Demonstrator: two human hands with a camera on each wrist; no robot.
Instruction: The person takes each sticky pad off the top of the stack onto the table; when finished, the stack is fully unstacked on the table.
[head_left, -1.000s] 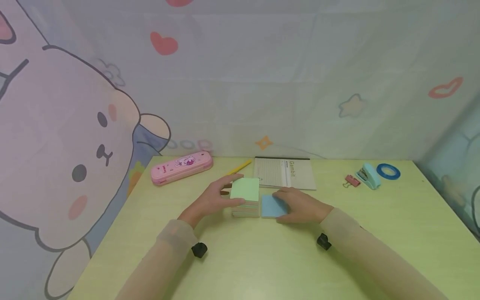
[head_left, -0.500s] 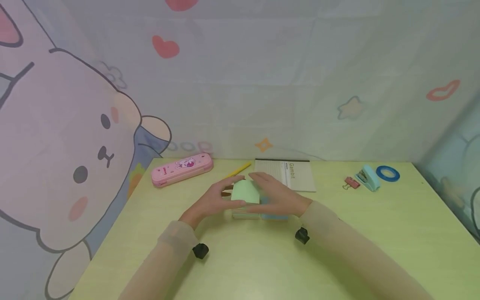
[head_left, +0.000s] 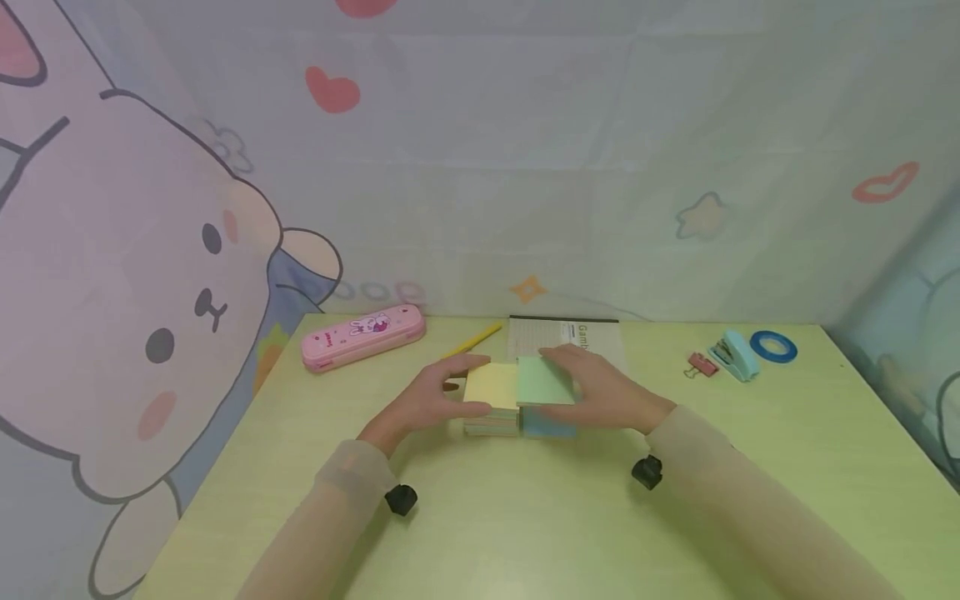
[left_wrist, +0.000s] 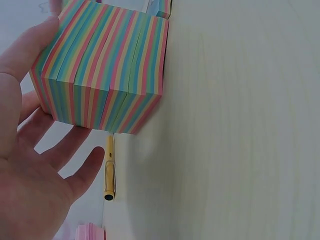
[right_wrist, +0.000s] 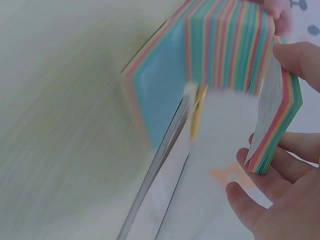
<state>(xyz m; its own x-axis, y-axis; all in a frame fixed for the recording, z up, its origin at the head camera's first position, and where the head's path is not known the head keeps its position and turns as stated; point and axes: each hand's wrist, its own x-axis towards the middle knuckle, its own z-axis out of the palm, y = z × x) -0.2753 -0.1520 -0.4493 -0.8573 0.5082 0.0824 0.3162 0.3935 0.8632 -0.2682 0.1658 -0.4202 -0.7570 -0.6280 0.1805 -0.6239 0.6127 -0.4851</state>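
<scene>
A stack of sticky note pads (head_left: 491,386), yellow on top with striped sides, stands at the middle of the table. My left hand (head_left: 431,393) holds it from the left, thumb at the near side and fingers at the far side. In my right hand (head_left: 615,392), a thin green-topped pad (head_left: 546,382) is pinched between thumb and fingers, just right of the stack top. Its pale underside and striped edge (right_wrist: 285,120) show in the right wrist view. Beneath it, a blue-topped pad (head_left: 550,427) lies on the table beside the stack, partly covered.
Behind the hands lie a yellow pen (head_left: 476,338) and a notebook (head_left: 536,337). A pink pencil case (head_left: 365,337) sits at the back left. Toward the back right are a red binder clip (head_left: 702,364), a light-blue stapler (head_left: 737,357) and a blue tape roll (head_left: 773,358).
My right hand left the blue pad, reached onto the stack, and took the green pad off to the right, uncovering yellow. The left hand stayed at the stack.
</scene>
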